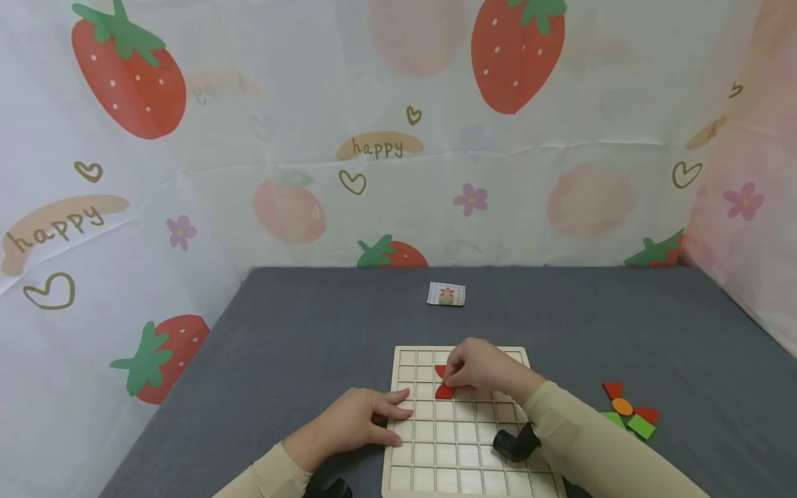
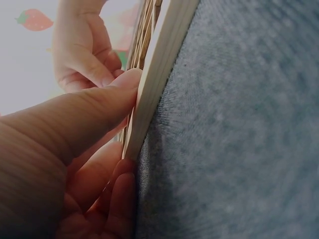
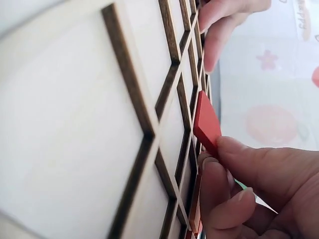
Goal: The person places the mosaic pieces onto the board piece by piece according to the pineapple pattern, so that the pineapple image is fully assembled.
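Note:
A pale wooden grid board [image 1: 423, 477] lies on the table, divided into square cells by raised strips. In the right wrist view, the thumb and finger of my right hand [image 1: 492, 366] pinch a flat red piece [image 3: 207, 122], tilted over the far part of the grid. Another red piece [image 1: 440, 370] lies just beyond it, partly hidden by the fingers. My left hand [image 1: 355, 422] rests at the board's left edge. Its thumb [image 2: 89, 114] touches the rim from above, while other fingers lie against the side.
Right of the board lie loose flat pieces: red [image 1: 613, 391], orange round [image 1: 622, 406], another red [image 1: 647, 414] and green [image 1: 641, 427]. A small card [image 1: 446, 294] with a coloured grid picture sits behind the board. Strawberry-print cloth [image 1: 299, 138] hangs around the grey table [image 1: 311, 325].

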The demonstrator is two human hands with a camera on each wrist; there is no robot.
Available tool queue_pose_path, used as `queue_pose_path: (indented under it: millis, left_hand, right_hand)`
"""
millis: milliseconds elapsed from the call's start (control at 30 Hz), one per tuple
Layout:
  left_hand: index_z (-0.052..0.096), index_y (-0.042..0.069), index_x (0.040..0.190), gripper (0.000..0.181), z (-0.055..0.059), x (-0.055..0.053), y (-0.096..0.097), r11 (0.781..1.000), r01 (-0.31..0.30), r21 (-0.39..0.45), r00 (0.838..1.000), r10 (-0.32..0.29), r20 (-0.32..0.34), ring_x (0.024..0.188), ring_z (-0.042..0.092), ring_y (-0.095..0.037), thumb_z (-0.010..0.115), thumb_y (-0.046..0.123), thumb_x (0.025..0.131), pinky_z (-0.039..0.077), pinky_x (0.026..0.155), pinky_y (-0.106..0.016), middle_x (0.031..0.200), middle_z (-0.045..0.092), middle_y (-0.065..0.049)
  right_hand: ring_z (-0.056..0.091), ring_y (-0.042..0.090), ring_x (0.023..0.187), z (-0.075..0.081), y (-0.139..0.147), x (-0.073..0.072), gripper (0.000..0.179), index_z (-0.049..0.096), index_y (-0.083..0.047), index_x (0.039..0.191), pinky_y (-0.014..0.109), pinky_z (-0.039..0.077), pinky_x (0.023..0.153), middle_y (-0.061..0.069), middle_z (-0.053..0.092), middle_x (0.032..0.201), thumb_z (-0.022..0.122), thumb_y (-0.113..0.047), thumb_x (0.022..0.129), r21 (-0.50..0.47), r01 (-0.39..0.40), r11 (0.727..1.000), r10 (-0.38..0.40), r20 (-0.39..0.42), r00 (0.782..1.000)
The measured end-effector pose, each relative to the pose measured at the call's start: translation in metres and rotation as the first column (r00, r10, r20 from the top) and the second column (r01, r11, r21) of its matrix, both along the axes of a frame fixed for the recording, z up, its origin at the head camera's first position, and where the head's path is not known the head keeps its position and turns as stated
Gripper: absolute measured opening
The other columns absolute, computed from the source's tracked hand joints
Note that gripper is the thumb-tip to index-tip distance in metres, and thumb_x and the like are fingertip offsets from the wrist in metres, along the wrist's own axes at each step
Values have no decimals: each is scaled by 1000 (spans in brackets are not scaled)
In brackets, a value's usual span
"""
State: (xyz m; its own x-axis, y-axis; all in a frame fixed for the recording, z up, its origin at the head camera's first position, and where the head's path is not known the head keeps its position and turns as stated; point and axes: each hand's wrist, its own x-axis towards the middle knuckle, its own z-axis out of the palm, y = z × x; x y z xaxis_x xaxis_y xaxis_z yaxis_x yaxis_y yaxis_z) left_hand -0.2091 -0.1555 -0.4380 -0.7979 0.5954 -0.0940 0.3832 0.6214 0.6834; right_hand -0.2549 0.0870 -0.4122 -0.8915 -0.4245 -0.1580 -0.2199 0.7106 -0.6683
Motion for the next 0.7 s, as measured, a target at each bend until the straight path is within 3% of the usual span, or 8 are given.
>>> queue_pose_path:
  millis: [333,500,700]
  left_hand:
    - [66,24,113,46,0,-1,-1,1000,11,-19,1000,-11,-10,120,46,-11,77,34,70,42,94,-29,131,50,9]
    - [67,22,113,46,1,-1,0,1000,16,-9,1000,-16,-19,120,47,-11,78,34,69,42,94,-29,130,51,8]
    - [67,21,112,47,3,1,1,1000,18,-4,999,-18,-29,120,48,-15,78,33,68,41,95,-30,130,52,6]
  right_hand:
    - [47,11,60,-5,-4,-2,20,61,-15,62,27,39,56,-7,56,61,74,-3,73,52,-50,997,53,-64,997]
    - [51,12,63,0,4,-2,11,65,-14,70,28,43,57,-6,59,66,73,-7,75,21,-63,998,64,-33,997]
    - [56,16,64,14,26,-2,3,68,-7,80,31,47,58,1,63,71,69,-10,81,-82,-27,996,30,30,999]
